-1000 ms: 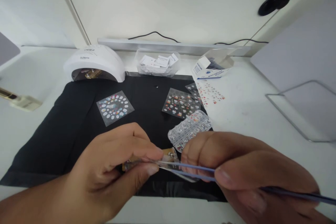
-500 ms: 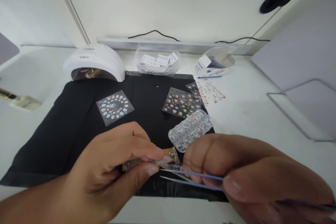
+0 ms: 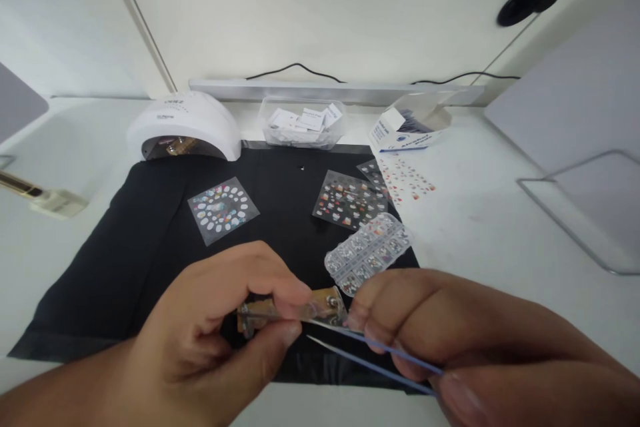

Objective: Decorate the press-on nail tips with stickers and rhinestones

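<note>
My left hand [image 3: 225, 333] pinches a thin clear sheet [image 3: 320, 310], seen nearly edge-on, between thumb and forefinger. Blue-purple tweezers [image 3: 385, 353] are gripped in my right hand [image 3: 460, 333], their silver tips apart and close to my left thumb. One tip lies along the sheet's edge; whether it touches I cannot tell. The fingertips of my right hand are also at the sheet's right end. Below and behind it sits a yellow-brown piece with metal fittings [image 3: 333, 299], partly covered by my left fingers. A clear case of rhinestones [image 3: 367, 250] lies just beyond my right hand.
On the black mat [image 3: 280, 207] lie a white-oval sticker sheet [image 3: 224, 210] and patterned sticker sheets [image 3: 350, 199]. Along the back stand a white nail lamp [image 3: 187, 120], a clear tub of packets [image 3: 303, 137] and an alcohol pad box [image 3: 410, 137]. A bottle [image 3: 57, 203] is at left.
The tweezer tips have spread wider and the tweezers slant more. The sheet has tilted, and more of the yellow-brown piece shows behind it. The whole view has shifted slightly.
</note>
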A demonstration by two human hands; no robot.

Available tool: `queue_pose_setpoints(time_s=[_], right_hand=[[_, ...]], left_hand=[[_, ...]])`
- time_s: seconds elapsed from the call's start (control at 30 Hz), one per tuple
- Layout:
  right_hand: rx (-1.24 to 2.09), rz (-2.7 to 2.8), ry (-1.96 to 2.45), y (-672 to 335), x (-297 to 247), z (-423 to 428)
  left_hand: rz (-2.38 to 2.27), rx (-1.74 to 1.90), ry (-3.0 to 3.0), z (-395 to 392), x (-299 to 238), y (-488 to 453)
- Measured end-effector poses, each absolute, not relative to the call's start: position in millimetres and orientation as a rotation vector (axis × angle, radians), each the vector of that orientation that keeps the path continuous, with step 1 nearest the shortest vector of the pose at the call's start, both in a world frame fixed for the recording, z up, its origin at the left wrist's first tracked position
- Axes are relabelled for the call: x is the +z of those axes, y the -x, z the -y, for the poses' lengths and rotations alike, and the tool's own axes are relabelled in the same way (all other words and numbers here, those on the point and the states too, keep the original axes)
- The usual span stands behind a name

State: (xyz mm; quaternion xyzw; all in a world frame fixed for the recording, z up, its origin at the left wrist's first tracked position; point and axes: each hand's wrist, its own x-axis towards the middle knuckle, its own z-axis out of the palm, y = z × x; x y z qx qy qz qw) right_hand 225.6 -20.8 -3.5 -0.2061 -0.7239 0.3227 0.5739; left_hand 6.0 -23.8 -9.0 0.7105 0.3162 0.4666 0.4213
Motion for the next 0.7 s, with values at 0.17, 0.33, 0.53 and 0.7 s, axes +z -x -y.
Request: queue_pose_setpoints(time_s=[0.17,0.33,0.53,0.7], right_hand=[[0.733,1.768,0.5,-227,-5,18],[0.829,1.727,0.6,-232,-4,18],[0.883,1.756,0.577,-229,-1,21],[0.876,1.674,0.632,-223,1,23]], left_hand=[[-0.832,1.162,-1.752,27,-11,-7],[-0.84,1.139,-1.725,29,-12,-5],[-0.823,1.102,-1.752,28,-11,-6],[-0.844,1.085,-1.754,29,-8,-6]])
